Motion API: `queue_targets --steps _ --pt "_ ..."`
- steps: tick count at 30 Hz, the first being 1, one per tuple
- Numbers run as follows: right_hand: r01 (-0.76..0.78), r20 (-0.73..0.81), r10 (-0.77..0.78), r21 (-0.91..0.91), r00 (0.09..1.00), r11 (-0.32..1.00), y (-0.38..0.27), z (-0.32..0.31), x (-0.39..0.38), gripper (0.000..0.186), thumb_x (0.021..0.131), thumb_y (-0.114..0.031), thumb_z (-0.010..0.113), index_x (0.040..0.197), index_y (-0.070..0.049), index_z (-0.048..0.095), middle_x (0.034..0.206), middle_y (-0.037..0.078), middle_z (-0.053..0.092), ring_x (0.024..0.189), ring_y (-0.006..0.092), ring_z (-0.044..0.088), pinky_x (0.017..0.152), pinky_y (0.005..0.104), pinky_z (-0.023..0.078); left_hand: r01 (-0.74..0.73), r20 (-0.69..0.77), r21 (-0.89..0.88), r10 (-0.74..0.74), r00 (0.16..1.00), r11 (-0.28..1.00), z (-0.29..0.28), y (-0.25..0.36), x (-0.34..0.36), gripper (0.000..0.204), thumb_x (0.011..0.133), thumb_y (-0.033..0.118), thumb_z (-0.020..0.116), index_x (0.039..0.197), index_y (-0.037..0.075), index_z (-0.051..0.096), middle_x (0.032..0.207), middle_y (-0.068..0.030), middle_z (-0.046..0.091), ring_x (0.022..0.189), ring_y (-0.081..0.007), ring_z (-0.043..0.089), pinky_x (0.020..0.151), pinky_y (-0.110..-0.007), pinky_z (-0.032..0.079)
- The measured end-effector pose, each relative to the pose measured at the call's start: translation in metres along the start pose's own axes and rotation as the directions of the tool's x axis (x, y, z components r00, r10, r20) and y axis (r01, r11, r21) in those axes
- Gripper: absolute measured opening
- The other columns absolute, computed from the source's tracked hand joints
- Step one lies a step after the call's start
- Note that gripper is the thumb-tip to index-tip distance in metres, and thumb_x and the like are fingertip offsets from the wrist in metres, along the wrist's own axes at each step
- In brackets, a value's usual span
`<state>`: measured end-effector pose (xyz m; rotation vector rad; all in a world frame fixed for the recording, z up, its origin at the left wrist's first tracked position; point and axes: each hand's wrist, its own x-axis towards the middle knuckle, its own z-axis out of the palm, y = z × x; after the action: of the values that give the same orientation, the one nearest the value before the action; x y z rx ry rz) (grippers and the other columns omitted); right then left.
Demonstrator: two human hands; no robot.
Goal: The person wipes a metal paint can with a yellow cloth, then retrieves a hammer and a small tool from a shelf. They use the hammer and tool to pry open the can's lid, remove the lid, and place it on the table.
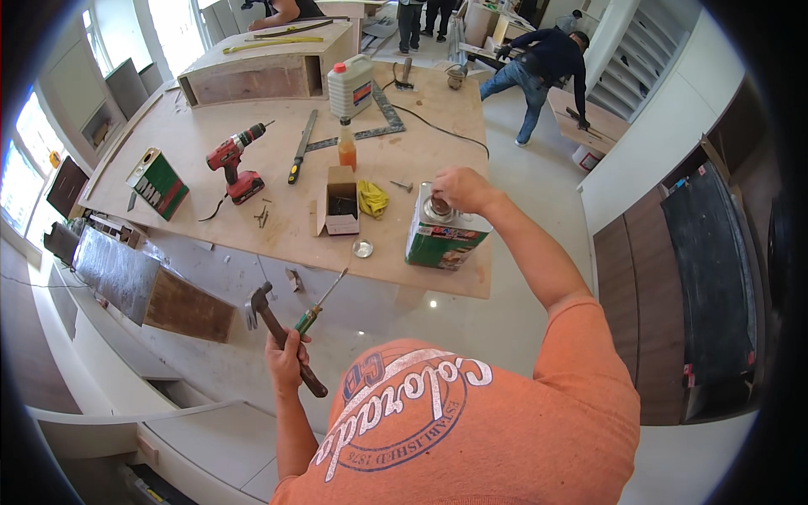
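Raised off the near table edge, my left hand (289, 355) is closed around a claw hammer (282, 332) and a screwdriver (310, 318) with a green handle. The screwdriver's tip points up toward the table. My right hand (459, 190) reaches over a rectangular green and white metal tin (446, 240) at the table's near right. Its fingers are bunched at the round opening on top; what they grip there is hidden. A round metal lid (363, 248) lies to the tin's left. Nearby are an open small box (341, 220) of dark pieces and a yellow cloth (372, 199).
On the wooden table (278, 156) are a red cordless drill (234, 164), another tin (158, 183), a file (303, 147), a bottle (347, 147), a white jug (350, 87) and a metal square (391, 122). A person (543, 71) bends over a board at the far right.
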<state>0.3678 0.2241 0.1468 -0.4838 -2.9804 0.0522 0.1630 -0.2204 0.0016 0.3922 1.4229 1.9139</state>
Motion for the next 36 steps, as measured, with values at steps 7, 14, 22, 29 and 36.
queue_targets --steps 7,14,22,29,36 --pt "-0.066 -0.068 0.063 -0.053 0.996 0.996 0.003 -0.005 0.006 0.009 0.081 -0.015 0.061 0.083 -0.010 0.069 0.089 0.009 0.068 0.087 0.0301 0.065 0.076 0.0402 0.053 0.009 0.001 0.009 -0.009 1.000 1.000 0.000 0.000 -0.003 0.018 0.097 0.017 0.062 0.102 0.009 0.047 0.078 -0.0123 0.062 0.047 -0.0091 0.047 0.040 -0.023 0.040" --pt "-0.037 -0.409 -0.002 -0.086 0.912 0.996 0.001 -0.024 -0.003 0.007 0.081 -0.012 0.065 0.086 -0.008 0.068 0.087 0.009 0.066 0.084 0.0307 0.064 0.076 0.0402 0.052 -0.004 -0.031 0.002 0.004 0.999 1.000 -0.002 0.001 -0.002 0.016 0.096 0.014 0.061 0.100 0.008 0.047 0.079 -0.0130 0.063 0.048 -0.0089 0.047 0.040 -0.023 0.041" --pt "0.048 -0.754 0.011 0.056 0.657 0.997 -0.016 -0.083 -0.023 0.014 0.079 0.000 0.070 0.092 -0.006 0.068 0.086 0.010 0.066 0.080 0.0263 0.063 0.072 0.0346 0.049 0.007 -0.022 0.013 -0.007 1.000 1.000 0.000 0.002 0.006 0.017 0.096 0.016 0.061 0.101 0.009 0.047 0.079 -0.0124 0.062 0.048 -0.0090 0.047 0.040 -0.023 0.040" --pt "0.238 -0.682 0.367 0.622 0.633 0.746 -0.024 -0.052 -0.059 0.015 0.086 0.006 0.064 0.099 -0.002 0.068 0.097 0.007 0.066 0.087 0.0151 0.063 0.076 0.0282 0.049 0.039 0.013 0.008 -0.039 0.999 0.999 0.005 0.003 0.009 0.016 0.096 0.013 0.060 0.101 0.008 0.046 0.078 -0.0128 0.062 0.046 -0.0096 0.046 0.040 -0.024 0.040" --pt "0.595 -0.664 0.419 0.745 0.619 0.301 -0.051 -0.051 -0.071 0.016 0.087 0.010 0.061 0.101 0.002 0.066 0.103 0.010 0.063 0.093 0.0173 0.063 0.083 0.0295 0.052 0.081 0.031 0.049 -0.083 0.996 0.995 0.010 0.007 0.007 0.015 0.096 0.012 0.060 0.100 0.008 0.046 0.078 -0.0128 0.063 0.046 -0.0090 0.046 0.040 -0.023 0.040"
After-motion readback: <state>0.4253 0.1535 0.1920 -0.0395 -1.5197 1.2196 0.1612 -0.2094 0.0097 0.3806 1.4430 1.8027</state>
